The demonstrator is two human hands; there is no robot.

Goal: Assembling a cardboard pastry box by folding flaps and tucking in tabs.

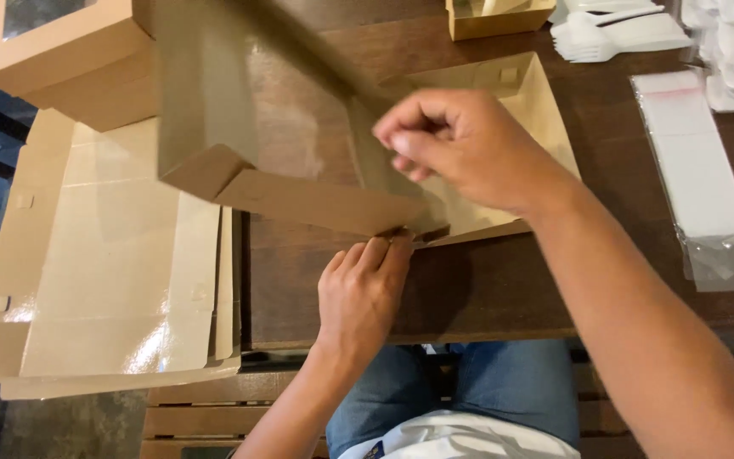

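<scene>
Folding the kraft window box [299, 183] goes best with each crease pressed flat: the left hand [363, 293] pinches the front corner flap at the desk [486, 289] edge, its fingers [384, 251] closed on card, while the right hand [460, 144], fingers curled, grips the inner wall. The box sits mid-desk, flat blanks [112, 272] stacked left, clear sleeves [707, 170] right, finished boxes [61, 59] behind

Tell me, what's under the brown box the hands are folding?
Under the brown box is the dark wooden table. Through its clear window you see table. The right hand hides part of the box's inside.
</scene>
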